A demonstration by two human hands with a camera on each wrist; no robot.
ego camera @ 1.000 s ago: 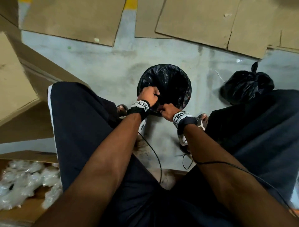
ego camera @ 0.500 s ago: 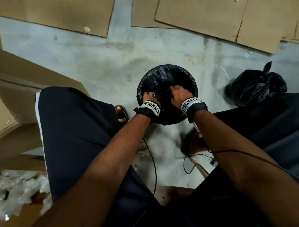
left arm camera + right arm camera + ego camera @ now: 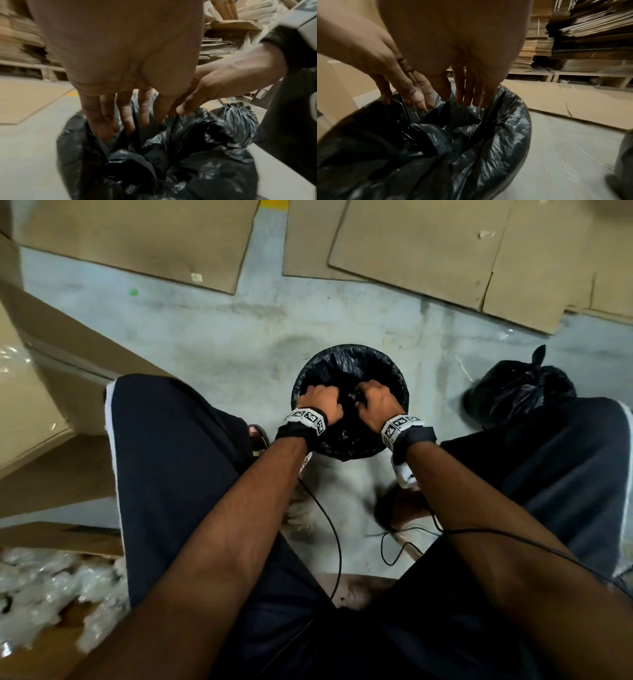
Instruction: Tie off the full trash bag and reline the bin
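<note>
Seated, looking down between our knees. The bin (image 3: 349, 402) stands on the concrete floor (image 3: 205, 337), just ahead of our feet, its rim wrapped by a fresh black liner (image 3: 346, 359) that sags crumpled into the opening.

Both our hands are down in the mouth of the bin, side by side. Left hand (image 3: 320, 400): fingers (image 3: 106, 121) long and nearly straight, spread a little, tips pushed into the folds of the liner on the near-left side. No grip that we can see. Right hand (image 3: 375, 402): fingers (image 3: 471, 92) likewise extended and loosely fanned, tips touching the plastic toward the far side; the thumb lies apart. It holds nothing either.

The full bag (image 3: 520, 392), knotted at the top, sits on the floor to the right of the bin, beside our right knee and clear of the bin.

Flattened cardboard sheets (image 3: 411, 244) lie along the far edge of the floor. Clear plastic wrapping (image 3: 44, 587) is heaped at the near-left corner. Thin black cables (image 3: 337, 542) trail from our wrists across the floor.
</note>
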